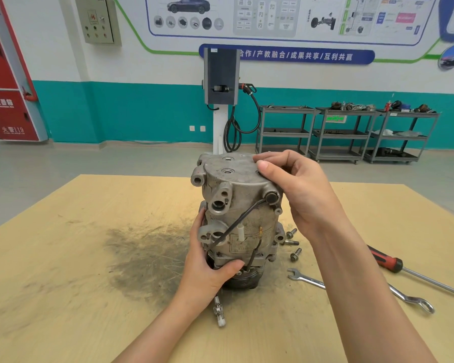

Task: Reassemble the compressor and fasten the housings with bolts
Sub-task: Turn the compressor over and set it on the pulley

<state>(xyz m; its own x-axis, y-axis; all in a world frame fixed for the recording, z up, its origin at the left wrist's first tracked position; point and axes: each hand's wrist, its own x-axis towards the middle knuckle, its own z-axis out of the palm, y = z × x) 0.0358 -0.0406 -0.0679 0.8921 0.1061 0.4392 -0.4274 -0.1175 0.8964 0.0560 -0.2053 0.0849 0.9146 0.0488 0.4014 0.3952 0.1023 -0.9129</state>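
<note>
Near the middle of the wooden tabletop (63,231) the compressor (236,218) stands upright on its dark pulley end, beside a grey smudge of grime (142,258). The left hand (207,268) grips its lower body, thumb curled across the front. The right hand (294,187) rests on the top housing's right rim, fingers curled over the edge and thumb pressed against the side. Three bolts (292,242) lie just right of the compressor; nearer the right edge lie a combination wrench (351,289) and a red-handled screwdriver (388,262).
</note>
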